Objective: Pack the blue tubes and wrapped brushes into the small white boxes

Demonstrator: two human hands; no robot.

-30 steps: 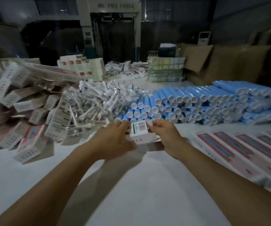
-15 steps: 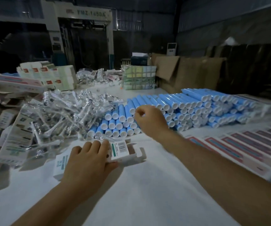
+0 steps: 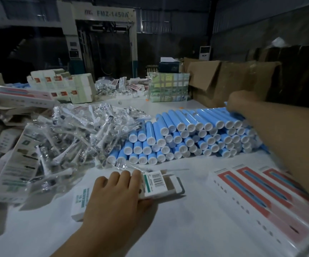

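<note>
The left hand is lying flat over a small white cardboard box with a green stripe and a barcode label, fingers straight and pressing it to the white table, with the box's end flap standing open toward the right. The right hand is reaching far out over the back right of the stacked pile of blue plastic tubes with white caps; it is at or just above the top row, but whether its fingers are already closing round a tube cannot be told, since they are turned away and blurred. The step in hand looks to be fetching one tube for the waiting box. To do it well, it seems wise to be taking a tube from the top layer rather than tugging one from lower down, because the round tubes are stacked loosely and would probably roll and spill toward the near edge. The left hand should be keeping the box steady and its mouth open, so that the tube can be slid in cap-end straight without buckling the thin card. The heap of white brushes in clear crinkly wrappers is lying just left of the tubes, near the box, ready for the following pick. Long white cartons with red panels are lying on the right, under the reaching forearm.
</note>
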